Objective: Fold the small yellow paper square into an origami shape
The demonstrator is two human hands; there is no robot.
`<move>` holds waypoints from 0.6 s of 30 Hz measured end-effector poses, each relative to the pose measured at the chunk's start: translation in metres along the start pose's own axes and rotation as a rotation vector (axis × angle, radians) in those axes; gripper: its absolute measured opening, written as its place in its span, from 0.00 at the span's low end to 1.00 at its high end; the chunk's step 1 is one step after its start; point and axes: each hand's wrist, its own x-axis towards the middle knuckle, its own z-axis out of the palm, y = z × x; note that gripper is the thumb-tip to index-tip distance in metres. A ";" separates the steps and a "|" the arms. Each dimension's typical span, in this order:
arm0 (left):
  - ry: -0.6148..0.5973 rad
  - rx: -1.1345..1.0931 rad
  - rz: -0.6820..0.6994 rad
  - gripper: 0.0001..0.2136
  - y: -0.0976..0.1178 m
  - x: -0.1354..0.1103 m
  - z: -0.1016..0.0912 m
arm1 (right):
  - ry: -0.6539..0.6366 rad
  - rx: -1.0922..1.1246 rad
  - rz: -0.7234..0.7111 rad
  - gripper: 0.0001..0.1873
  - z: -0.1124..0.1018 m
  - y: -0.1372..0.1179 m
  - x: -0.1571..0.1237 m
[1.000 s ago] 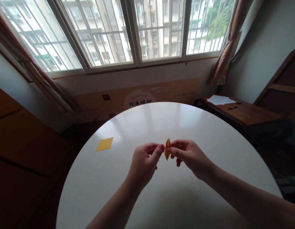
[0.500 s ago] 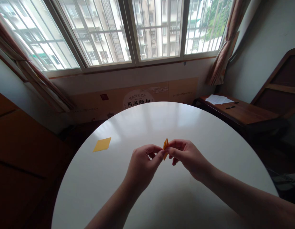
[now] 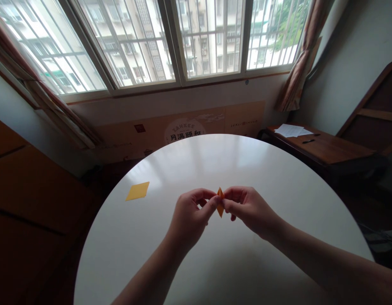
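Note:
A small folded piece of orange paper (image 3: 220,208), shaped like a narrow diamond, is held upright above the table between both hands. My left hand (image 3: 194,212) pinches its left side with thumb and forefinger. From the other side, my right hand (image 3: 247,205) grips the right edge the same way. Fingertips cover the paper's middle, so only its upper and lower points show. To the left, apart from both hands, a flat stack or sheet of yellow square paper (image 3: 137,191) lies on the white round table (image 3: 262,169).
Beyond the table stands a barred window (image 3: 211,38) with curtains (image 3: 299,80) at its sides. At the right is a wooden side table (image 3: 338,148) bearing white papers (image 3: 289,130) and a dark pen-like item (image 3: 308,141). A brown cabinet (image 3: 31,186) stands at the left.
The folded paper has turned to face me more squarely, its lower point showing more. My left fingers have shifted slightly up along it. The view has moved slightly.

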 end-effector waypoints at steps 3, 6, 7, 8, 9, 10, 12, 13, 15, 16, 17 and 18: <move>-0.027 -0.132 -0.052 0.13 -0.001 0.001 0.001 | -0.012 -0.056 -0.018 0.07 0.001 -0.003 -0.001; -0.009 -0.225 -0.085 0.13 -0.002 0.001 0.003 | -0.018 -0.069 -0.017 0.06 0.002 -0.005 -0.001; -0.002 -0.236 -0.093 0.14 -0.002 0.001 0.003 | -0.022 -0.063 -0.015 0.06 0.002 -0.005 -0.001; 0.000 -0.236 -0.100 0.14 -0.002 0.001 0.003 | -0.024 -0.050 -0.014 0.07 0.001 -0.005 -0.001; -0.005 -0.229 -0.104 0.14 -0.002 0.001 0.003 | -0.025 -0.032 -0.010 0.07 0.001 -0.005 -0.001; -0.011 -0.217 -0.106 0.15 -0.002 0.001 0.002 | -0.024 -0.008 -0.002 0.08 0.001 -0.005 0.000; -0.023 -0.184 -0.102 0.15 -0.002 0.001 0.001 | -0.009 0.044 0.023 0.10 0.000 -0.004 0.000; -0.024 -0.161 -0.093 0.15 -0.002 0.001 0.000 | 0.006 0.067 0.036 0.10 0.000 -0.003 0.001; -0.020 -0.093 -0.063 0.13 -0.003 0.000 -0.001 | 0.034 0.103 0.052 0.09 -0.001 -0.002 0.002; -0.019 -0.054 -0.043 0.12 -0.003 0.000 -0.002 | 0.047 0.115 0.054 0.08 -0.001 -0.002 0.002; -0.023 -0.018 -0.022 0.12 -0.002 0.000 -0.002 | 0.055 0.124 0.052 0.08 -0.001 -0.002 0.002; -0.029 0.010 -0.003 0.11 -0.002 -0.001 -0.002 | 0.060 0.129 0.052 0.08 -0.001 -0.002 0.003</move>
